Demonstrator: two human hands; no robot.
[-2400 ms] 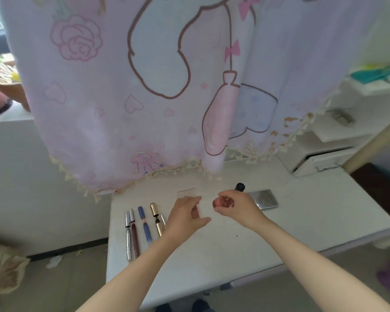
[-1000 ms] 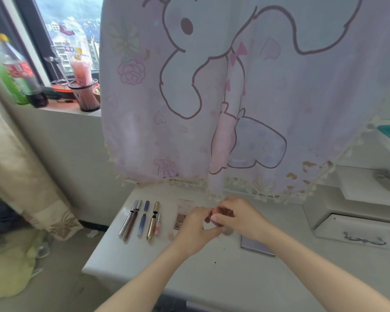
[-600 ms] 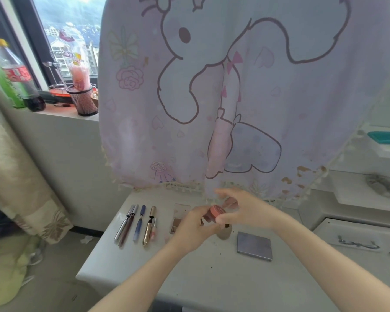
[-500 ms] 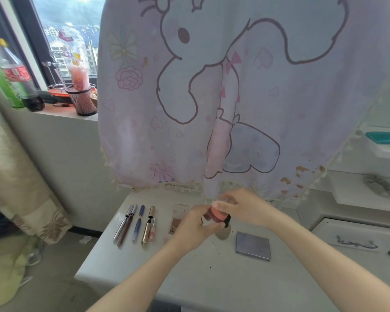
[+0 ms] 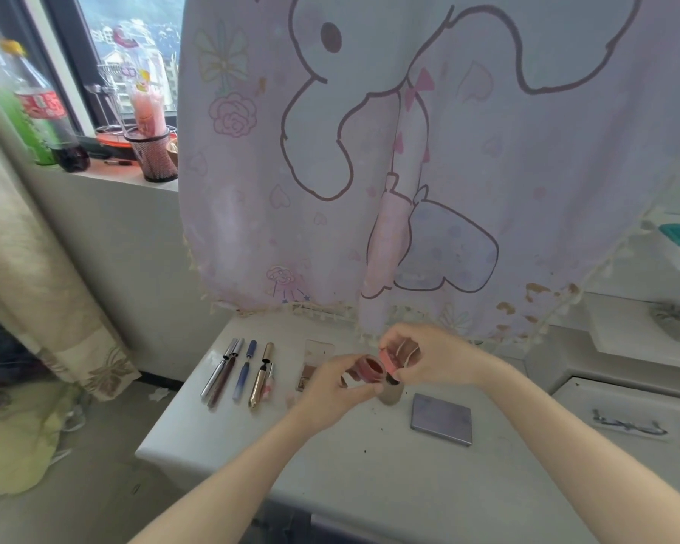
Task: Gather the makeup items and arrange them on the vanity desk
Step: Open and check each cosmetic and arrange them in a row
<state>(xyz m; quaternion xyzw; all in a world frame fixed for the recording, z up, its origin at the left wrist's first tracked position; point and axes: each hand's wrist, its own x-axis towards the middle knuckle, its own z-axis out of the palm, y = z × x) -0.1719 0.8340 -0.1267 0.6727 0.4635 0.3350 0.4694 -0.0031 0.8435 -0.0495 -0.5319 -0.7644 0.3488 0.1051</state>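
Above a white vanity desk (image 5: 369, 484), a person's two hands work one small red jar (image 5: 369, 369). The left hand (image 5: 330, 386) has its fingers curled round the jar, while the right hand (image 5: 428, 355) pinches one pink lid (image 5: 389, 357), tilted just beside the jar's open mouth (whether the two touch cannot be told). Both are held in the air near the desk's back edge. Directly behind the hands stands one beige bottle (image 5: 391, 396) with a dark cap, upright on the desk. To its right lies one flat grey compact (image 5: 441, 424), closed. To the left of the hands lies one small palette (image 5: 312, 367) under a clear cover. Further left is a neat row of five sticks side by side: a silver pen (image 5: 217, 374), a dark red pencil (image 5: 224, 380), a blue pencil (image 5: 244, 371), a gold tube (image 5: 261, 376) and a shorter pink stick (image 5: 269, 382). A pale cartoon-print cloth (image 5: 369, 151) hangs over the back of the desk.
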